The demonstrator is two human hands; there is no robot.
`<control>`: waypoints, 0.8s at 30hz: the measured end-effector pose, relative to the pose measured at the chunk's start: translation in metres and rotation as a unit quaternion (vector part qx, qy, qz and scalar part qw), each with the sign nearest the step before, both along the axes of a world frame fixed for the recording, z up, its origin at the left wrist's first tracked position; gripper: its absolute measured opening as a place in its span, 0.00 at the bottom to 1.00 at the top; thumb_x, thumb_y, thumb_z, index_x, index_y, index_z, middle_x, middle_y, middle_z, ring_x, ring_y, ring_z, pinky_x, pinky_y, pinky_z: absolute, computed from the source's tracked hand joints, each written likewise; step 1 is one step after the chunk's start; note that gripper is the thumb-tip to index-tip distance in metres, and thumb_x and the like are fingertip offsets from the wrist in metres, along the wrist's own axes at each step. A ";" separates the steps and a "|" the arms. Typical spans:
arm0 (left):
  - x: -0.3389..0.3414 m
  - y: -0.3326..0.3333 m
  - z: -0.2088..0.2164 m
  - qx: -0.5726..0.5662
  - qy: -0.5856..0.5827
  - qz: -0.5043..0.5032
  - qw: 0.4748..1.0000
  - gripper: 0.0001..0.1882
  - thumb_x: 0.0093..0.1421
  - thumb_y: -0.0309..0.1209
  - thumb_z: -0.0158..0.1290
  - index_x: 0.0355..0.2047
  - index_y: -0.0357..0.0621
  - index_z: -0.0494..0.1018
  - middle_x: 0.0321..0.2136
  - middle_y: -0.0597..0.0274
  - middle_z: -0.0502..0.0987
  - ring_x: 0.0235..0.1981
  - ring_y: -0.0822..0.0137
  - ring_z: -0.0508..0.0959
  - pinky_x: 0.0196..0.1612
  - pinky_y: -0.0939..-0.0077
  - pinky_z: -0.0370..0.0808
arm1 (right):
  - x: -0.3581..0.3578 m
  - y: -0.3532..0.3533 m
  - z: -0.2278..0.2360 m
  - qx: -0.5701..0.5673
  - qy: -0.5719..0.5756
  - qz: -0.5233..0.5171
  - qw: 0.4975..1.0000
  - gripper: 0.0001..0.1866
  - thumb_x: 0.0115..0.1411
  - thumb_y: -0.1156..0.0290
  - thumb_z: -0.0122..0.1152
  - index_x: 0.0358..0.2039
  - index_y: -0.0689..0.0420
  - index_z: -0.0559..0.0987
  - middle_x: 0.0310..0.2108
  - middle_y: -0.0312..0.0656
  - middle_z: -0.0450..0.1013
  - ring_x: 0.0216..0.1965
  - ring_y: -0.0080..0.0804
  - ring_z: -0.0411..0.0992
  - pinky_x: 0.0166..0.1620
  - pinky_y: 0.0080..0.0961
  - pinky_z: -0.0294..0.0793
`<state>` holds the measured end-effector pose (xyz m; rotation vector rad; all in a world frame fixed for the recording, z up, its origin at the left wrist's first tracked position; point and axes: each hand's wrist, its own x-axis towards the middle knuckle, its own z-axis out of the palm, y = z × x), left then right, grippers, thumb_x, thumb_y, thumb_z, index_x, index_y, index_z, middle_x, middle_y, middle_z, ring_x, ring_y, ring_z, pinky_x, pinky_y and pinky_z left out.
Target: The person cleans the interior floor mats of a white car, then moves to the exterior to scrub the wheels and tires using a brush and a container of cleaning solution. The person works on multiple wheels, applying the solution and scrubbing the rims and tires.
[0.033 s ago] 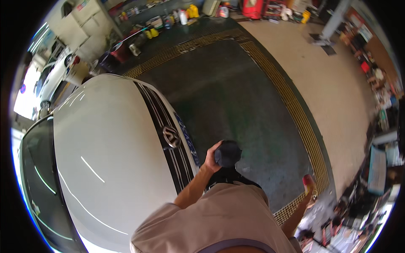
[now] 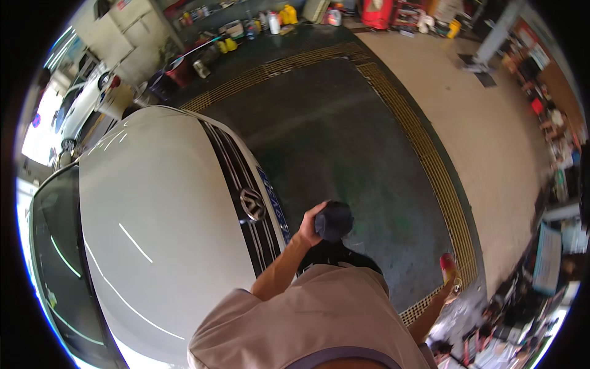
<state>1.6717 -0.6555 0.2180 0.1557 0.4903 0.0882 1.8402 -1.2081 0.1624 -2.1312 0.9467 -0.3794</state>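
Left hand point(image 2: 311, 224): fingers and thumb wrapped round the near side of a dark navy, rounded, soft-looking bundle point(image 2: 335, 220). Cloth or cap, can't tell. Bundle sits at the right side of that hand, held up above the floor in front of the body.

Right hand point(image 2: 453, 289): well off to the right and lower, arm out from the body. Fingers closed about the lower part of a red-and-yellow cylindrical container point(image 2: 448, 266); red end points away from the wrist. Small in view, exact finger placement can't be made out.

Left of the left hand: white car with a broad glossy hood point(image 2: 153, 190), nose toward the hand. Nearest parts are the black grille with chrome strips point(image 2: 228, 163), the round chrome emblem point(image 2: 252, 205) up and left of the hand, and the blue plate point(image 2: 275, 206) just left of the hand. Can't see any contact between hand and car.

Under and beyond both hands: dark greenish-black floor panel point(image 2: 344, 135). Yellow slatted grating point(image 2: 424, 160) edges it, running down close by the right hand. Beige smooth floor point(image 2: 445, 92) farther out past the grating.

Far ahead of the left hand: yellow plastic jugs point(image 2: 288, 15) and a bright red upright container point(image 2: 376, 13). Grey metal post point(image 2: 501, 37) far ahead of the right hand. Beige short-sleeved shirt point(image 2: 307, 313) just below the left hand.
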 end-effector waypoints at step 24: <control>0.117 0.707 -0.115 -0.014 0.512 0.438 0.739 0.20 0.57 0.40 0.66 0.44 0.39 0.83 0.38 0.52 0.84 0.34 0.57 0.85 0.41 0.54 0.82 | 0.551 1.113 -0.122 -0.123 0.095 0.427 0.891 0.40 0.45 0.51 0.76 0.58 0.55 0.77 0.53 0.49 0.77 0.49 0.53 0.79 0.51 0.45 0.83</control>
